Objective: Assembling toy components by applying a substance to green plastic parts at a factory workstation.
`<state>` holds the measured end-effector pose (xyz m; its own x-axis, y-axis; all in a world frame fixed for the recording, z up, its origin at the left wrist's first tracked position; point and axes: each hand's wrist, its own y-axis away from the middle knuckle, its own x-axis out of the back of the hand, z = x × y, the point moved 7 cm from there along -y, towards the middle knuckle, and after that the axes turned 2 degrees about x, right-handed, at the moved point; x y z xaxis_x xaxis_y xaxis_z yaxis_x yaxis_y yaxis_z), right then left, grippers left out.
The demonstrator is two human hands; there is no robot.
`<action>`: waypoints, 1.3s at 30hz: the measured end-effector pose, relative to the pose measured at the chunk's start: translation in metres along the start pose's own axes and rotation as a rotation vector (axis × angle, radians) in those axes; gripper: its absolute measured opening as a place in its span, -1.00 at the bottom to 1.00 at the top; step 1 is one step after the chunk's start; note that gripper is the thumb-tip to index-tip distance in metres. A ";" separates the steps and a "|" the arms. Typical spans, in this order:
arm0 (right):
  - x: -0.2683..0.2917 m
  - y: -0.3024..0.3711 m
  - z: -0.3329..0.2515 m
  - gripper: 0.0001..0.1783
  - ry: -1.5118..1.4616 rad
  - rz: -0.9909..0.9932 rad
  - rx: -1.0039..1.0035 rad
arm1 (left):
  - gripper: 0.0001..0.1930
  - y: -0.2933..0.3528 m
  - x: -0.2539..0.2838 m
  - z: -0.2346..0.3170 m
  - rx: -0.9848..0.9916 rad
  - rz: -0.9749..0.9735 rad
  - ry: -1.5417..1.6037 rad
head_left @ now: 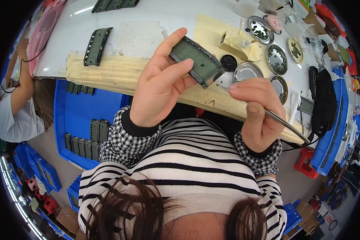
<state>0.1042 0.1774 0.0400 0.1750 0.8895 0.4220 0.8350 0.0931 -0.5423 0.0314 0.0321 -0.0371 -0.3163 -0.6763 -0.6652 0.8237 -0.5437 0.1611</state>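
Note:
My left hand (160, 80) is closed around a dark green, slightly curved rectangular plastic part (199, 61), its thumb on the face and fingers behind. The part has ridged long edges and a small dark hole near its right end. My right hand (260, 108) grips slim metal tweezers (286, 123), the tip pointing left, just below and apart from the part's lower right corner. Whether the tip carries anything is too small to tell. A similar green part (98, 47) lies on the table to the left, and more green parts (115, 4) lie at the far edge.
Round metal dishes (277, 59) with small dark green pieces stand to the right, near a black round lid (228, 63) and a yellowish block (239, 45). A blue bin (70, 116) with several green parts sits below the table edge. Someone's arm (22, 86) shows left, beside a pink basket (44, 32).

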 end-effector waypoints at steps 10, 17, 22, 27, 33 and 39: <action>-0.011 0.008 0.008 -0.85 -0.040 -0.024 -0.074 | -0.45 0.001 -0.004 -0.003 -0.006 0.015 0.023; -0.012 0.006 0.005 -0.86 0.034 -0.036 -0.069 | -0.45 0.002 -0.006 -0.002 -0.014 0.022 0.010; -0.012 0.007 0.007 -0.85 0.045 -0.032 -0.069 | -0.45 0.002 -0.006 -0.003 -0.025 0.022 0.014; -0.014 0.005 0.000 -0.81 0.118 -0.048 -0.015 | -0.44 0.001 -0.006 -0.005 -0.025 0.026 0.027; -0.017 0.008 -0.005 -0.79 0.174 -0.036 0.047 | -0.43 0.002 -0.009 -0.003 -0.036 -0.024 0.031; -0.015 0.010 -0.007 -0.77 0.193 -0.033 0.059 | -0.43 0.002 -0.014 -0.001 -0.045 -0.040 0.040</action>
<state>0.1135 0.1617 0.0339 0.2499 0.7837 0.5687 0.8107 0.1519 -0.5655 0.0381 0.0408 -0.0278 -0.3310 -0.6340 -0.6989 0.8315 -0.5461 0.1016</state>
